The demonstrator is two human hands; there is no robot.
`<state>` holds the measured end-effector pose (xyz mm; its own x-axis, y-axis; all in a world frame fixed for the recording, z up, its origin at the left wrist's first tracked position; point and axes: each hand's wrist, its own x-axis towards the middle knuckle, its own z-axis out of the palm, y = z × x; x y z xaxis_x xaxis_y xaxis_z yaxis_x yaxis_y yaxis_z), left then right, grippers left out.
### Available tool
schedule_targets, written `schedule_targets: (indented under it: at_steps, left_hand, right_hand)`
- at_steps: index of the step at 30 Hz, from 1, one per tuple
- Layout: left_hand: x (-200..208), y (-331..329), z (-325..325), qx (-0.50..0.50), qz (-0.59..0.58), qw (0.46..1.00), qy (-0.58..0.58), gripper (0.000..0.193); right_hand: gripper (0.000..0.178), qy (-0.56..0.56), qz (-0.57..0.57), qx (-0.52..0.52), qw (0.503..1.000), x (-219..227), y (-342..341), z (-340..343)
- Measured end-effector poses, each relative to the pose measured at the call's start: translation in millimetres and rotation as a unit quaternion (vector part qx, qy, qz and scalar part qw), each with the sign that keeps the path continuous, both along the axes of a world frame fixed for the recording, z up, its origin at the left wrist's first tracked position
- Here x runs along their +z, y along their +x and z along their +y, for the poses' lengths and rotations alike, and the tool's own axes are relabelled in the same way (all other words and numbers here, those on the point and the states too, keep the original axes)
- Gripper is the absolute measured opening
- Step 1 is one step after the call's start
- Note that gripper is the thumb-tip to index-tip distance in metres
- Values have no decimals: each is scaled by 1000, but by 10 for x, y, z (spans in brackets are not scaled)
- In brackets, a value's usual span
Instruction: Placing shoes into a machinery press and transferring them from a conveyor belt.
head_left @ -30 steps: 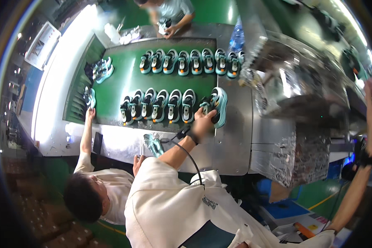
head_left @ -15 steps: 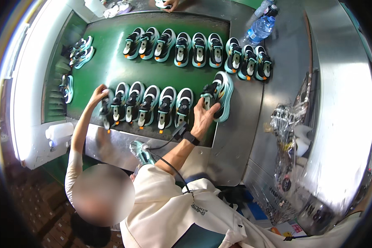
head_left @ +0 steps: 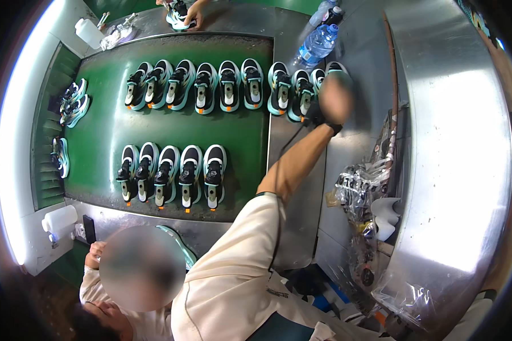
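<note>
My left hand [head_left: 336, 101] is stretched out to the far right, over the right end of the far row of sneakers. It is smeared by motion and its fingers do not show clearly. Just beyond it, the toe of a sneaker [head_left: 335, 67] sticks out, its rest hidden behind the hand. Directly to the left stands another black, white and teal sneaker [head_left: 302, 94] with an orange tab at its heel. A dark strap and a cable run along my left wrist and forearm. My right hand is outside the picture.
A near row of sneakers [head_left: 190, 170] stands on the green surface [head_left: 96, 170]. Water bottles [head_left: 317, 44] stand behind the far row. Clear plastic wrap [head_left: 355, 190] lies at right. A co-worker's hand [head_left: 194, 14] holds a sneaker at the top; another person sits at lower left.
My left hand has carried a sneaker from the near row's right end to the far row's right end. The other person's hand has withdrawn, and the near row's leftmost sneaker is gone. The view has shifted.
</note>
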<state>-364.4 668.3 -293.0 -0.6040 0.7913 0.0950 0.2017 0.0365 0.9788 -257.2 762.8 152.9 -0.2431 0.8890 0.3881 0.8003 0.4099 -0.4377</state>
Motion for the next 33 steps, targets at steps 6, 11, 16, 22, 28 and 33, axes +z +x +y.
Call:
schedule_targets:
  at_steps: [6, 11, 16, 22, 28, 33]
  left_hand:
    - [-302, 298, -209, -146, 206, 967, 9, 64]
    - [-515, 102, -1090, -149, 70, 986, 12, 70]
    - [-467, 36, -3055, -205, -127, 968, -62, 44]
    - [540, 293, -4643, -517, -354, 755, -193, 43]
    - [1785, 1179, -4492, -724, -588, 332, -142, 66]
    - [2622, 2177, -4937, -734, -578, 219, -282, 94]
  right_hand:
    - [54, -45, -56, -37, 997, 80, -56, -236]
    - [60, -72, -138, -41, 987, 164, 121, -236]
    - [56, 162, -241, -22, 956, 406, 679, -707]
    - [52, 123, -74, -31, 989, 653, 1379, -3106]
    - [46, 54, -54, 135, 988, 516, 2159, -5369]
    - [38, -71, -91, 37, 993, 107, 2669, -7076]
